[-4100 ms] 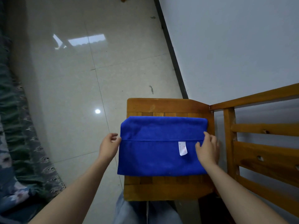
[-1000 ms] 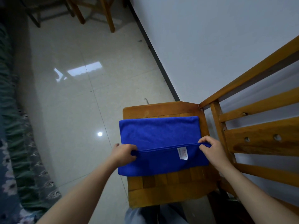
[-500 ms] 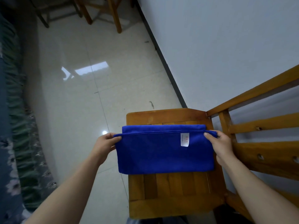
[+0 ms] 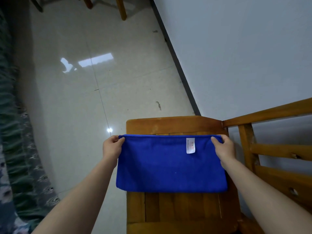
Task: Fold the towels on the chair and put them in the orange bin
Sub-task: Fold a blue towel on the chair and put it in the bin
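towel point(image 4: 170, 166) on chair point(image 4: 173, 124) | left hand point(image 4: 112, 146), right hand point(image 4: 224, 147) pinch far corners (label up)

Right side's pretty boxed in: the chair's backrest rails point(image 4: 276, 150) stand just beside the right hand point(image 4: 224, 147), with the wall point(image 4: 236, 56) right behind them. Left of the seat point(image 4: 173, 208) it's open floor point(image 4: 70, 115) past the left hand point(image 4: 112, 147), out to the patterned fabric point(image 4: 15, 149), and the seat's near strip below the towel point(image 4: 168, 168) is bare wood.

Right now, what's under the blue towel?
The wooden chair seat: slats show before and beyond the blue towel. Left hand and right hand pinch its far corners. The seat beneath the cloth is covered; anything lying there cannot be seen.
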`<state>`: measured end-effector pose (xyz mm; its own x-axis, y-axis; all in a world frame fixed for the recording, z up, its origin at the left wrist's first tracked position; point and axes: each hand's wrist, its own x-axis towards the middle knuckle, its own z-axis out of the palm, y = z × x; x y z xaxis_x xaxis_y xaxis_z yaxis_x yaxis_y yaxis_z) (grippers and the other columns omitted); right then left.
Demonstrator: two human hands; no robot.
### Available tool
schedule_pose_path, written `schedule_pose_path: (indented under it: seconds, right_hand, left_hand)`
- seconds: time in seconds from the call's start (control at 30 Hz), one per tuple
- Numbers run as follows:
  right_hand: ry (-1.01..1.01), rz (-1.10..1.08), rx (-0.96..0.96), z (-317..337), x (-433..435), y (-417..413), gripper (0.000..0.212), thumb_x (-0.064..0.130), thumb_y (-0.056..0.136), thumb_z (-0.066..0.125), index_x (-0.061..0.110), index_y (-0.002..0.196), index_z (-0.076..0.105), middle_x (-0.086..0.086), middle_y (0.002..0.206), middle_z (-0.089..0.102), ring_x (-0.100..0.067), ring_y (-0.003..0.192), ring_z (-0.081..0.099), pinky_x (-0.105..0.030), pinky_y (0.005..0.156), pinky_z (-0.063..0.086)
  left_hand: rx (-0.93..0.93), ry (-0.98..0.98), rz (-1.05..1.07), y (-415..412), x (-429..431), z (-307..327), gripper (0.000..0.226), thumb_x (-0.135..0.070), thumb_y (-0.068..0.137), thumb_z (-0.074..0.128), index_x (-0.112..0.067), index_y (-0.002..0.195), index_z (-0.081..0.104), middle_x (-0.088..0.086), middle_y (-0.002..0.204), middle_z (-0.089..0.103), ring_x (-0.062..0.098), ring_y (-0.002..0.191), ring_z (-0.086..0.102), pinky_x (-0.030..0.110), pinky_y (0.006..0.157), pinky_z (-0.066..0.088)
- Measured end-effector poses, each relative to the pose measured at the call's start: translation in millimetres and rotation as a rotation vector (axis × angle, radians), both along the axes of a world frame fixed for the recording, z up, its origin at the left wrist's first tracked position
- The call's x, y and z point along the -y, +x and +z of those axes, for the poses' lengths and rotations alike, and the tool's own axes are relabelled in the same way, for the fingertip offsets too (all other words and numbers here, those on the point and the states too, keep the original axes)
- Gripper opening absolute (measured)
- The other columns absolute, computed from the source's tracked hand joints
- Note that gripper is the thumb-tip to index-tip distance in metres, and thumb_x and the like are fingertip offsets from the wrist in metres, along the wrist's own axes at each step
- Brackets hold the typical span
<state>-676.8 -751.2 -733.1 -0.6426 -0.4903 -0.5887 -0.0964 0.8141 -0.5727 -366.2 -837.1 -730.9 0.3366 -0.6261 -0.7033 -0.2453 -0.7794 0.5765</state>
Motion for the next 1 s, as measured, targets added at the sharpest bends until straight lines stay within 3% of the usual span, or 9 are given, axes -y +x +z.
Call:
schedule_pose_path:
  seconds: [0.2, 0.3, 0.37, 0.47, 0.6, 0.67, 0.77, 0.83, 1.0]
  right_hand:
    - [0.109, 0.134, -0.149, -7.1, 5.2, -2.7, 0.016, 0.022, 0.094, 0.050, 0.009, 0.103, 0.052, -0.011, 0.096, 0.057, -0.023, 0.083, 0.053, -0.033, 0.069, 0.043]
    - [0.189, 0.096, -0.335, 2.1, -0.6, 6.8, 0.024, 0.023, 0.094, 0.049, 0.010, 0.114, 0.048, -0.013, 0.111, 0.055, -0.029, 0.097, 0.055, -0.041, 0.075, 0.049]
    - [0.220, 0.106, -0.391, 9.7, -14.7, 17.0, 0.039, 0.023, 0.093, 0.050, 0.010, 0.129, 0.043, -0.016, 0.129, 0.047, -0.032, 0.116, 0.047, -0.045, 0.086, 0.046]
    - [0.333, 0.125, -0.316, 16.6, -50.3, 32.8, 0.058, 0.025, 0.092, 0.053, 0.009, 0.142, 0.029, -0.018, 0.142, 0.034, -0.035, 0.128, 0.035, -0.047, 0.096, 0.040]
    - [0.416, 0.123, -0.210, 14.5, -91.1, 46.6, 0.063, 0.024, 0.090, 0.057, 0.002, 0.141, 0.029, -0.020, 0.139, 0.035, -0.037, 0.121, 0.042, -0.043, 0.087, 0.045]
    - [0.340, -0.037, -0.089, 12.8, -91.9, 48.5, 0.054, 0.021, 0.089, 0.059, 0.001, 0.134, 0.038, -0.021, 0.129, 0.046, -0.036, 0.109, 0.053, -0.038, 0.077, 0.047]
    - [0.238, -0.196, 0.009, 12.0, -88.5, 44.0, 0.035, 0.015, 0.088, 0.060, 0.001, 0.118, 0.051, -0.019, 0.117, 0.058, -0.032, 0.095, 0.058, -0.037, 0.075, 0.049]
    - [0.210, -0.222, -0.022, 19.9, -88.8, 41.7, 0.026, 0.014, 0.088, 0.059, 0.002, 0.111, 0.055, -0.017, 0.111, 0.060, -0.026, 0.085, 0.056, -0.036, 0.071, 0.048]
    - [0.153, -0.143, -0.277, 55.7, -91.4, 39.9, 0.024, 0.014, 0.088, 0.058, 0.004, 0.109, 0.054, -0.016, 0.107, 0.060, -0.031, 0.088, 0.057, -0.033, 0.066, 0.041]
  left_hand:
    - [-0.004, 0.014, 0.020, 0.1, 0.4, -11.4, 0.011, -0.011, 0.090, 0.054, -0.008, 0.099, 0.060, 0.013, 0.103, 0.064, 0.025, 0.089, 0.056, 0.035, 0.078, 0.046]
    - [0.101, 0.028, -0.048, 5.0, -2.8, -13.1, 0.028, -0.018, 0.091, 0.053, -0.010, 0.117, 0.054, 0.014, 0.119, 0.059, 0.027, 0.100, 0.056, 0.040, 0.086, 0.048]
    - [0.253, 0.015, -0.202, 6.4, -12.8, -8.4, 0.045, -0.022, 0.091, 0.053, -0.013, 0.134, 0.042, 0.013, 0.133, 0.049, 0.029, 0.117, 0.050, 0.045, 0.096, 0.044]
    - [0.530, -0.090, -0.507, 0.9, -50.1, 6.4, 0.056, -0.025, 0.091, 0.053, -0.013, 0.142, 0.032, 0.012, 0.143, 0.037, 0.030, 0.131, 0.034, 0.046, 0.105, 0.033]
    - [0.631, -0.017, -0.847, -2.2, -113.2, 12.1, 0.070, -0.033, 0.090, 0.053, -0.020, 0.148, 0.015, 0.011, 0.153, 0.015, 0.029, 0.140, 0.016, 0.043, 0.111, 0.025]
    - [0.585, 0.064, -0.825, 0.1, -126.3, 8.9, 0.074, -0.035, 0.090, 0.054, -0.023, 0.148, 0.010, 0.012, 0.154, 0.009, 0.030, 0.141, 0.015, 0.044, 0.110, 0.027]
    - [0.278, 0.107, -0.499, 2.2, -122.0, 11.2, 0.072, -0.021, 0.090, 0.057, -0.022, 0.148, 0.014, 0.013, 0.153, 0.017, 0.032, 0.137, 0.026, 0.046, 0.105, 0.035]
    - [0.121, 0.092, -0.372, 7.5, -118.7, 12.4, 0.070, -0.011, 0.090, 0.056, -0.020, 0.148, 0.018, 0.011, 0.148, 0.031, 0.032, 0.131, 0.037, 0.044, 0.098, 0.043]
    - [0.140, 0.133, -0.455, 5.8, -121.1, 26.5, 0.074, -0.010, 0.085, 0.063, -0.019, 0.146, 0.022, 0.014, 0.126, 0.051, 0.029, 0.111, 0.055, 0.040, 0.085, 0.051]
